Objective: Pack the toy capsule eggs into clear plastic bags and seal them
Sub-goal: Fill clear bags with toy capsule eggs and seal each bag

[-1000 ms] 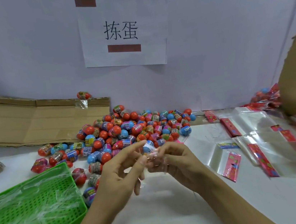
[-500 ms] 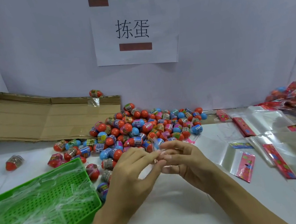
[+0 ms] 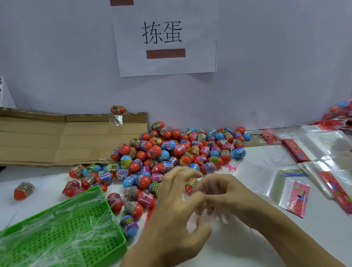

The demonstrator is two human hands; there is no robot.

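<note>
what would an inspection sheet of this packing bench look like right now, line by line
surface: white tabletop, bare only at the near edge.
job's things: heap of red and blue toy capsule eggs at the back centre; flat clear plastic bags with pink header cards spread on the right.
clutter: green perforated plastic tray holding clear film strips, on the left; one stray egg far left; flattened brown cardboard against the wall.
grips: left hand and right hand meet over a clear bag; blurred, the hold cannot be told.
cables: nothing seen.
surroundings: pale wall with taped white paper sign.
</note>
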